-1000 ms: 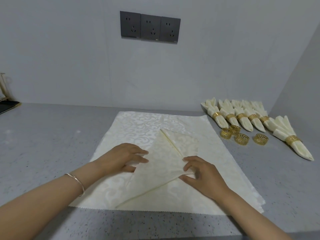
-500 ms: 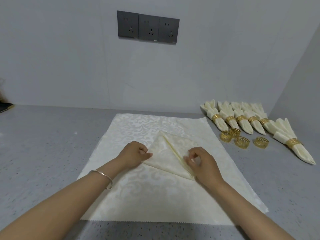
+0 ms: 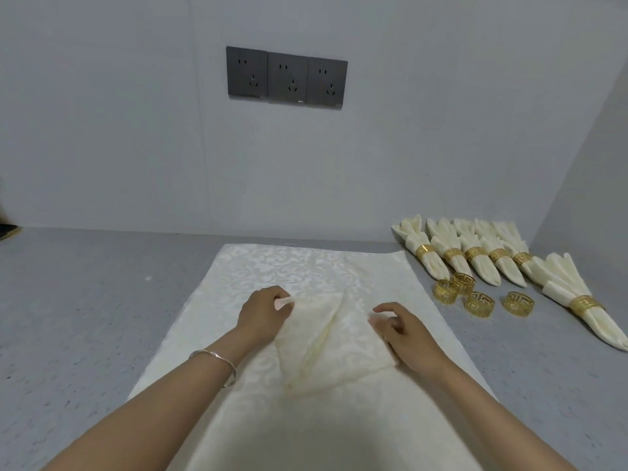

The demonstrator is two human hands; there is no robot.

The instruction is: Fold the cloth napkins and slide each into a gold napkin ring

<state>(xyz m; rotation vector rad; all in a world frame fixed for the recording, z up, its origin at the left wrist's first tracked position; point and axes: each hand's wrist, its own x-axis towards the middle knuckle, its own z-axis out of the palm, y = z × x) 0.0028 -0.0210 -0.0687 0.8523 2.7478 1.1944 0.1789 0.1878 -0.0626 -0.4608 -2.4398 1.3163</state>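
A person's two bare hands were at work on a gray tabletop (image 3: 85,300). A big cream flat napkin (image 3: 272,266) with a swirly leaf pattern lay spread out on it, right in front of the person. On top of that cloth, near its middle, lay the folded napkin (image 3: 326,345). It was the same cream color. It was folded into a small shape with a raised crease running down its middle.

The left hand (image 3: 261,314) was at the folded napkin's left corner. Its thumb and fingers pinched that corner, and a little white tip of cloth poked out between them. A thin silver bracelet (image 3: 217,360) sat on the left wrist. The right hand (image 3: 404,334) was at the right corner. Its fingers were curled and pinched the edge of the cloth there. The two hands were apart, with the crease between them.

To the right, off the flat napkin, four loose gold rings (image 3: 478,303) sat on the tabletop. Two of them touched each other, and the other two sat near them. Behind the rings lay the finished napkins (image 3: 484,270), five in a tight row, each with a gold ring around its middle. A sixth ringed napkin (image 3: 577,300) lay farther right, close to the side wall.

Three dark sockets (image 3: 287,78) sat side by side on the gray wall (image 3: 102,130) behind the tabletop.
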